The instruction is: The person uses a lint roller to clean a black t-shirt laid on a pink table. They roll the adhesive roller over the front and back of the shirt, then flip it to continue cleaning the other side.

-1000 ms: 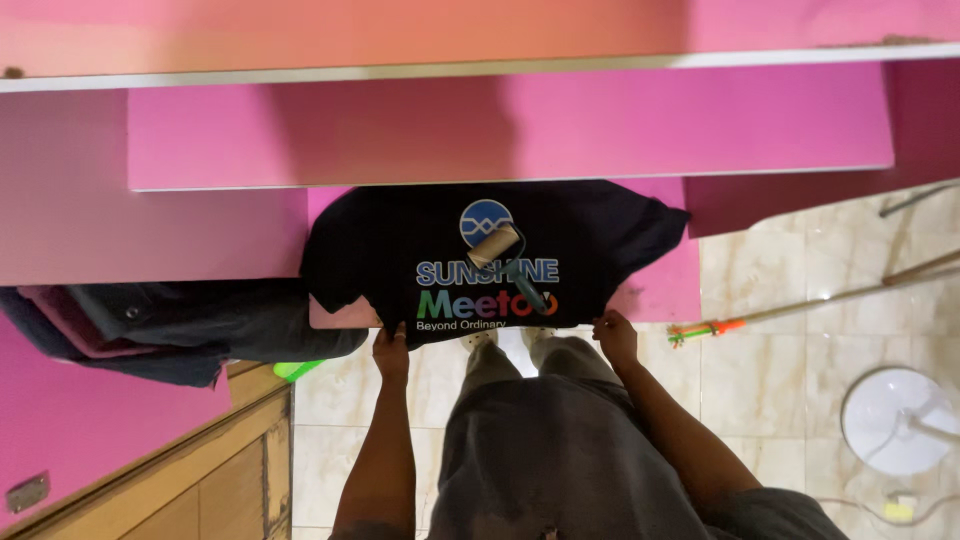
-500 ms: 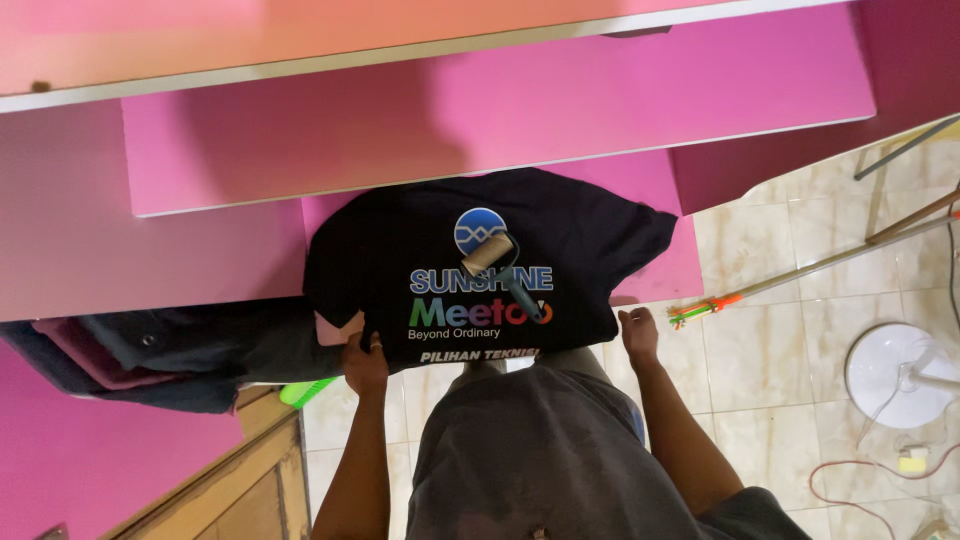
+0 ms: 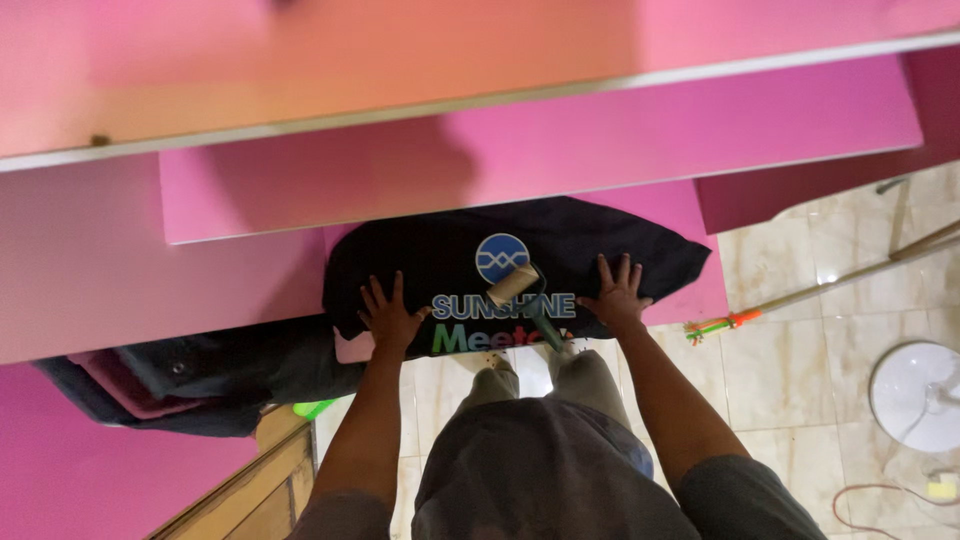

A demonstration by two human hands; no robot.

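Black shirt [image 3: 455, 262] lies on pink board [image 3: 690, 220], near edge. Left hand [image 3: 388, 318] and right hand [image 3: 617, 294] press flat on it, fingers spread. Roller [image 3: 528, 297] rests between them. Pink shelves [image 3: 540, 140] overhang. Dark clothes [image 3: 200, 375] left; tiled floor [image 3: 800, 360], white fan base [image 3: 915, 395] right.
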